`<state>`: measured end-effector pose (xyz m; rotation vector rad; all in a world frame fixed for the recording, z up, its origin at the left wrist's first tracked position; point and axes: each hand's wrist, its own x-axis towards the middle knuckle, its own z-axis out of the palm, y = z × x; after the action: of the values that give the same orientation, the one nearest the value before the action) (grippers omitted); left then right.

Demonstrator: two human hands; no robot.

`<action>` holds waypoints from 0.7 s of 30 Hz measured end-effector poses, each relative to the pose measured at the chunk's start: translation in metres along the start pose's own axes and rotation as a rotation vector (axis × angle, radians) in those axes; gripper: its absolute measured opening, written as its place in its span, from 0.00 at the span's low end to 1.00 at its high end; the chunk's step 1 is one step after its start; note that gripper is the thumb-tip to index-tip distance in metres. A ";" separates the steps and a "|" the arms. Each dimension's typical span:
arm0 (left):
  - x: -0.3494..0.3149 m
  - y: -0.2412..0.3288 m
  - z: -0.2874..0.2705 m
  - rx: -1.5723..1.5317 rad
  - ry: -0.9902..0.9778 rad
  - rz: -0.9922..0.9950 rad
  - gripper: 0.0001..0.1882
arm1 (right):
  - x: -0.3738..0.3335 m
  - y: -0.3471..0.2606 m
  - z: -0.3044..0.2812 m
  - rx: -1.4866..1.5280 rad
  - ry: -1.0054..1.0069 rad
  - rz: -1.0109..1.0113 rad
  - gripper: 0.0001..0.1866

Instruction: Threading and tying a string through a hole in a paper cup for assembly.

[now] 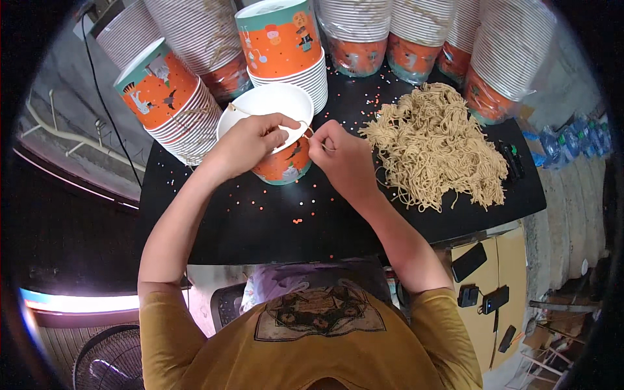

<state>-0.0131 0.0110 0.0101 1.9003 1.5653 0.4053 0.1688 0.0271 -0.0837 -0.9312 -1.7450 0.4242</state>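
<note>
Bucket (286,169) is standing on the tabletop (273,237), likely handling light; its rim (308,99) is probably suiting a hold. Right grip (317,141) is pinching seemingly soft cord (309,128); left grip (292,130) is curling at the rim, hold unclear.

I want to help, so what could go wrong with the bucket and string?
The thin cord could slip from the right hand. The bucket under the left hand might tip if tugged. The loose strands in the tan pile may tangle.
</note>
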 end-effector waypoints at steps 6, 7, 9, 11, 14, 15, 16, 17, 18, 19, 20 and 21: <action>0.008 -0.010 0.001 -0.015 -0.040 0.136 0.16 | 0.000 0.000 0.002 0.020 -0.006 0.014 0.06; 0.009 -0.009 0.001 -0.015 -0.040 0.140 0.16 | 0.001 0.001 0.002 0.015 -0.007 0.016 0.06; 0.011 -0.008 0.002 -0.027 -0.059 0.127 0.15 | 0.001 0.002 0.004 0.004 -0.007 0.020 0.06; 0.014 -0.008 0.001 -0.051 -0.097 0.093 0.14 | 0.000 0.004 0.007 0.001 0.002 0.017 0.06; 0.018 -0.014 0.005 -0.044 -0.049 0.078 0.10 | -0.002 0.006 0.013 0.011 0.018 0.010 0.07; 0.021 -0.019 0.006 -0.048 -0.040 0.138 0.09 | -0.002 0.005 0.014 0.013 0.018 0.004 0.07; 0.024 -0.025 0.008 -0.052 -0.030 0.197 0.08 | -0.001 0.003 0.013 0.024 0.015 0.016 0.07; 0.025 -0.029 0.008 -0.055 -0.018 0.255 0.07 | -0.001 0.000 0.013 0.036 0.011 0.028 0.07; 0.023 -0.024 0.008 -0.051 -0.023 0.205 0.07 | 0.000 -0.001 0.011 0.043 0.004 0.038 0.07; 0.021 -0.013 0.007 -0.046 -0.028 0.153 0.07 | 0.001 -0.003 0.009 0.045 -0.033 0.051 0.07; 0.019 -0.008 0.006 -0.043 -0.032 0.101 0.07 | 0.001 -0.003 0.007 0.047 -0.071 0.064 0.07; 0.018 -0.010 0.005 -0.023 -0.006 0.149 0.07 | 0.003 -0.005 0.003 0.045 -0.110 0.071 0.07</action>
<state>-0.0132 0.0277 -0.0031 2.0052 1.4142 0.4795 0.1640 0.0268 -0.0796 -0.9551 -1.7983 0.5681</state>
